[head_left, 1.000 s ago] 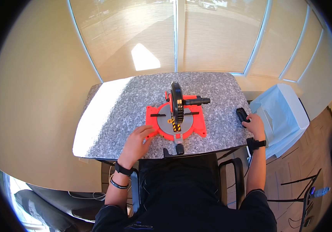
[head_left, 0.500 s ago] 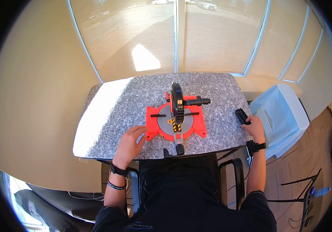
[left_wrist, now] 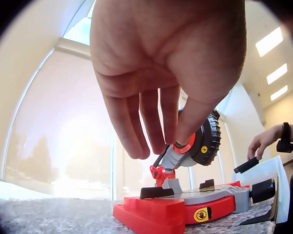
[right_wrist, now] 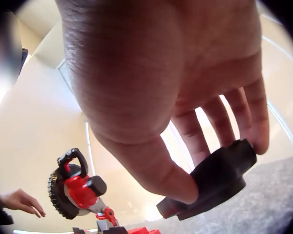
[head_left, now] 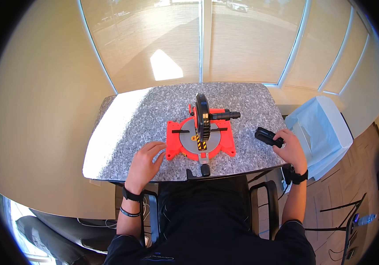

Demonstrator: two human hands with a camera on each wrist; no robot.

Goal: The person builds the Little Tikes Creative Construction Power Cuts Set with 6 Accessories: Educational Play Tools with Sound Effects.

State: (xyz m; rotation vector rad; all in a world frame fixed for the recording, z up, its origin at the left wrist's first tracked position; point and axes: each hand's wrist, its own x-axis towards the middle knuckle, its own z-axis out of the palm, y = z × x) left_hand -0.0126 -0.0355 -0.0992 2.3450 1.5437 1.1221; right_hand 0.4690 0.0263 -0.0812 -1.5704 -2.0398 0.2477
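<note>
A red and grey toy miter saw [head_left: 228, 142] with a black blade guard [head_left: 202, 117] stands mid-table. Beside its left front corner hovers my left hand [head_left: 145, 164], fingers relaxed and holding nothing; in the left wrist view the hand [left_wrist: 168, 53] hangs above the red base [left_wrist: 151, 214]. On the right side of the table my right hand [head_left: 292, 150] pinches a black part [head_left: 266, 136] between thumb and fingers. The right wrist view shows the thumb on the near side of the black part [right_wrist: 217, 183], the fingers of the hand [right_wrist: 171, 73] on its far side.
The grey speckled table [head_left: 154, 110] has a sunlit left side. A bin with a light blue liner [head_left: 330, 128] stands off its right edge. Black chair armrests [head_left: 266, 187] are close to the front edge, and shaded windows [head_left: 251, 44] rise behind.
My right hand has moved the black part leftward and turned it from steep to nearly sideways. My left hand has drawn back slightly to the left from the saw's base.
</note>
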